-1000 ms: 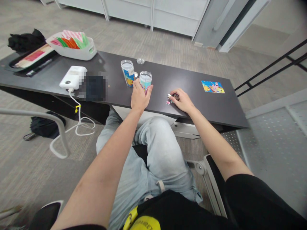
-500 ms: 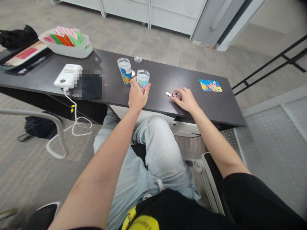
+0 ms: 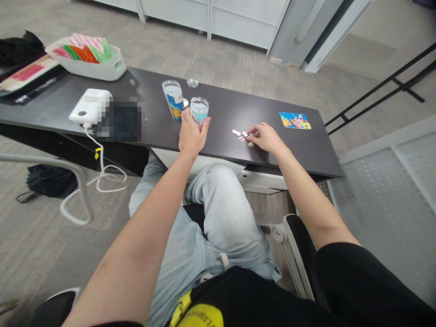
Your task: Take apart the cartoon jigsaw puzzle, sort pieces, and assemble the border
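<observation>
My left hand (image 3: 191, 135) is wrapped round a clear jar (image 3: 199, 107) with a colourful label, which stands on the dark table. A second clear jar (image 3: 174, 101) with a blue and yellow label stands just left of it, its mouth uncovered. Small jigsaw puzzle pieces (image 3: 240, 135) lie in a loose cluster on the tabletop. Over the right side of that cluster is my right hand (image 3: 266, 137), thumb and fingertips closed on some of the pieces; its fingers partly cover them. A bright cartoon picture card (image 3: 295, 121) lies flat farther right.
A clear round lid (image 3: 192, 83) lies behind the jars, and another lid sits partly hidden between them. To the left are a white power bank (image 3: 90, 106) with a cable, a blurred dark object (image 3: 122, 120) and a white basket (image 3: 86, 70) of colourful items.
The pieces under my right hand are now spread out on the table, and its fingers have drawn together. My left hand stays on the jar. The whole view has shifted slightly.
</observation>
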Tool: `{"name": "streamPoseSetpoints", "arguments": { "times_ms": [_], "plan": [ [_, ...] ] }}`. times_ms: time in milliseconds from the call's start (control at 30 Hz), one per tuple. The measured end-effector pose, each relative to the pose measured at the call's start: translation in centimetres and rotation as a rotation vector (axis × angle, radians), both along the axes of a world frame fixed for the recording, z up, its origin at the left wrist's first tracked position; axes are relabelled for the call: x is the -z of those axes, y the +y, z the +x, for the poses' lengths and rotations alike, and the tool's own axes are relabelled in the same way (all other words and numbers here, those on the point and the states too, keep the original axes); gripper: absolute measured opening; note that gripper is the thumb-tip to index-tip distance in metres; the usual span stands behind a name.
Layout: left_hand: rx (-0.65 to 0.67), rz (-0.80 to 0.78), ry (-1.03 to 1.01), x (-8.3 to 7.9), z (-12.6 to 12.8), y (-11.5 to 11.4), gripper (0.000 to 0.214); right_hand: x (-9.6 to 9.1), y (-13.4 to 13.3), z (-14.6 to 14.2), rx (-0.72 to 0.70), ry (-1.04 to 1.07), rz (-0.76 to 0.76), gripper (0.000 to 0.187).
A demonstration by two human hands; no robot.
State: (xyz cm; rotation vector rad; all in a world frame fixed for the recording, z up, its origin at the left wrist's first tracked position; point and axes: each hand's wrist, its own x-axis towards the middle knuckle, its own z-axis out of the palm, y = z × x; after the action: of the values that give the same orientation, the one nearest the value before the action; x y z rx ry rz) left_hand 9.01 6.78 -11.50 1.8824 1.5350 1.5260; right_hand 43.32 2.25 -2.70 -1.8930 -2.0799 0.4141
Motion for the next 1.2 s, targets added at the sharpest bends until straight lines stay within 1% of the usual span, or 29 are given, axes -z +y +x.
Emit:
{"name": "streamPoseSetpoints", "arguments": {
  "times_ms": [67,200,333,467,533,733,933,1100,1200],
  "plan": [
    [-0.001,-0.007,0.006,-0.2,0.1,-0.1,0.091,-0.6,0.6,0.2,-0.014,0.017,-0.048,0.017],
    [-0.002,-0.037,0.000,-0.8,0.2,-0.5,0.090,-1.7,1.5,0.8,-0.029,0.038,-0.157,0.020],
    [0.009,-0.051,-0.032,-1.1,0.3,-0.6,0.088,-2.4,2.0,0.9,-0.028,0.009,-0.197,0.020],
    [-0.006,-0.044,-0.042,-1.0,0.1,-0.5,0.089,-2.7,2.2,1.1,-0.016,-0.029,-0.196,0.009],
    [-0.012,-0.058,-0.018,-0.9,-0.1,-0.3,0.088,-2.8,2.2,1.3,-0.026,-0.012,-0.201,0.008],
    [-0.014,-0.052,-0.030,-0.8,-0.2,-0.1,0.081,-3.0,2.2,1.8,-0.047,0.024,-0.177,0.010],
    [-0.012,-0.053,-0.002,-0.9,-0.2,-0.2,0.085,-3.0,2.2,1.8,-0.021,0.069,-0.125,0.017],
    [0.008,-0.051,-0.011,-0.6,-0.3,0.1,0.088,-3.0,2.2,2.0,0.006,0.115,-0.086,0.016],
    [0.006,-0.044,-0.023,-0.4,-0.2,0.2,0.089,-3.2,2.6,1.9,0.014,0.197,-0.067,0.018]
  ]
}}
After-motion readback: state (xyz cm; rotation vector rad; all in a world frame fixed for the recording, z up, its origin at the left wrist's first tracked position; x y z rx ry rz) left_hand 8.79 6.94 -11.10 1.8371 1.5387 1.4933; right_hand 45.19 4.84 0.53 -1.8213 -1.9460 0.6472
